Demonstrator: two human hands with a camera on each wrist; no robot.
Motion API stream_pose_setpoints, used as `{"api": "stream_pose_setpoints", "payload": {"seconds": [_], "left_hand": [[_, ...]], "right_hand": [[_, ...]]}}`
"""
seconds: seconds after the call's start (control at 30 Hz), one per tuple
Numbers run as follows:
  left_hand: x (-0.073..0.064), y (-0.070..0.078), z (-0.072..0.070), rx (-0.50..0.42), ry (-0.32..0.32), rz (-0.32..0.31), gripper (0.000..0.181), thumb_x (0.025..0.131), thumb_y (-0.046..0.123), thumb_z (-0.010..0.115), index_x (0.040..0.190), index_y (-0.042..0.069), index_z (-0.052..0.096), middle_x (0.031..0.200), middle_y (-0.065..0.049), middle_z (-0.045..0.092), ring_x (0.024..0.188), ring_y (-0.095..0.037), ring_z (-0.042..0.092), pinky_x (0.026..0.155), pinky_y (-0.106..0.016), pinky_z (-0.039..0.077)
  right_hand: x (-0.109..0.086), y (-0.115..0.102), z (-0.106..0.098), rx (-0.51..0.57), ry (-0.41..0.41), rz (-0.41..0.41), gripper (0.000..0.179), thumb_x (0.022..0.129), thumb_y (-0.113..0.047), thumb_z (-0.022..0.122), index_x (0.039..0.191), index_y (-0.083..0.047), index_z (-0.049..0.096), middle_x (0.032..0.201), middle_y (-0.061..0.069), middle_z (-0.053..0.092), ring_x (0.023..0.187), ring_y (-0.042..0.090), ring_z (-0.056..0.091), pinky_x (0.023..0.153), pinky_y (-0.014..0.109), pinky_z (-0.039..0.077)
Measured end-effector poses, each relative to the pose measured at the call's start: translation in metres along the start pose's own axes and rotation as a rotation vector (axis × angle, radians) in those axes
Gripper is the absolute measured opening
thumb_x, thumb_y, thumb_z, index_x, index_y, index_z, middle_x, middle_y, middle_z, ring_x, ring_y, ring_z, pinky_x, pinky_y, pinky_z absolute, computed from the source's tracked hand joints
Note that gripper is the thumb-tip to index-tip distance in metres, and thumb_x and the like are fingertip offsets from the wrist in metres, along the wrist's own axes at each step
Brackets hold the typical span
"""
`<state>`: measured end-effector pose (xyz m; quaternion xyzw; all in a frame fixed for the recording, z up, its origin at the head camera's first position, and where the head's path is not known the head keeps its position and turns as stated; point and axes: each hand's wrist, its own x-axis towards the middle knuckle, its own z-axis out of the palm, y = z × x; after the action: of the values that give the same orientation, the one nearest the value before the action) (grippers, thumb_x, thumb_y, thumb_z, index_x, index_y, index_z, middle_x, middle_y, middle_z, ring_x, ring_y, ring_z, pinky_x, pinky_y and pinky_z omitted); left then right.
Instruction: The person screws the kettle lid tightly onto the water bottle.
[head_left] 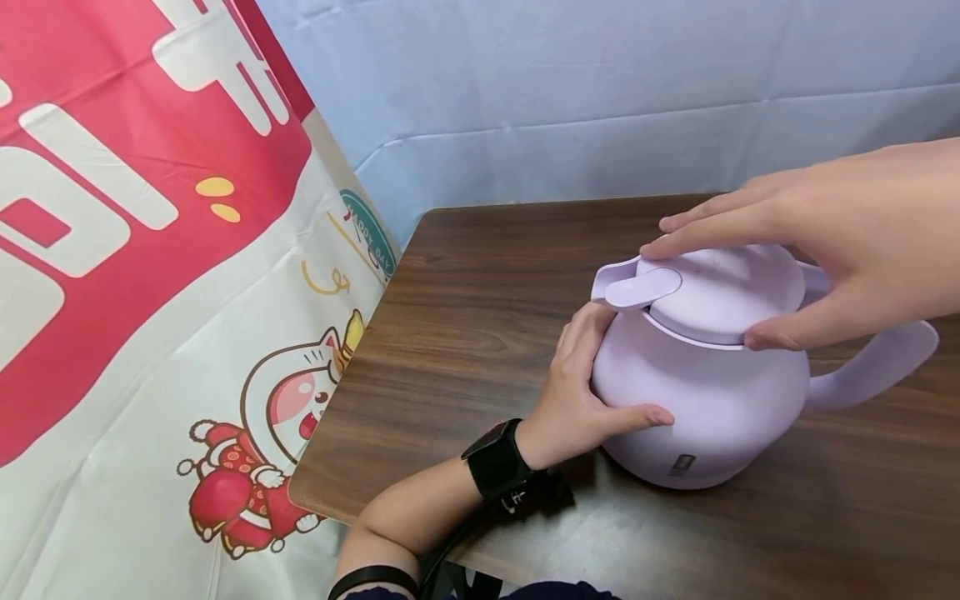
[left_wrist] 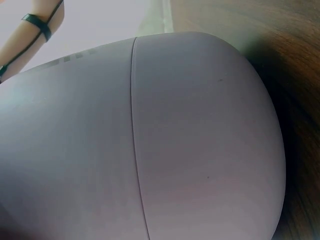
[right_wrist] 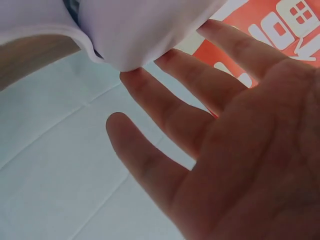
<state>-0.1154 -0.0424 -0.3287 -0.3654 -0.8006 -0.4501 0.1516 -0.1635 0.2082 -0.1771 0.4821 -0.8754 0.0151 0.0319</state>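
Note:
A lilac thermos jug [head_left: 697, 417] stands on the wooden table, its handle [head_left: 873, 371] pointing right. Its round lid [head_left: 723, 292], with a small lever, sits in the top. My left hand [head_left: 581, 383] holds the jug's body from the left, thumb across the front and fingers round the far side. From above, my right hand [head_left: 840, 242] spans the lid, thumb at the near rim and fingertips at the far edge. In the right wrist view, fingertips [right_wrist: 134, 75] touch the lid's edge while the little finger stands off. The jug's body [left_wrist: 200, 135] fills the left wrist view.
The wooden table [head_left: 450, 358] has its left edge beside a red and white printed cloth [head_left: 150, 350]. A pale blue cloth [head_left: 562, 100] hangs behind it. A black wristband [head_left: 498, 458] with a cable is on the left wrist, near the table's front edge.

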Motion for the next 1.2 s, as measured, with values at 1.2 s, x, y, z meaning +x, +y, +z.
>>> {"api": "stream_pose_setpoints", "payload": {"seconds": [1.2], "left_hand": [[-0.001,0.003,-0.004,-0.010,0.004,0.008,0.105,0.056,0.022,0.092,0.141,0.013,0.032,0.138,-0.001,0.037,0.129,-0.011,0.030,0.103,-0.030,0.030]], "right_hand": [[0.002,-0.015,-0.006,0.014,0.088,0.083,0.082,0.061,-0.069,0.074,0.134,-0.050,0.043,0.127,-0.021,0.046,0.096,0.008,0.055,0.066,0.033,0.046]]}}
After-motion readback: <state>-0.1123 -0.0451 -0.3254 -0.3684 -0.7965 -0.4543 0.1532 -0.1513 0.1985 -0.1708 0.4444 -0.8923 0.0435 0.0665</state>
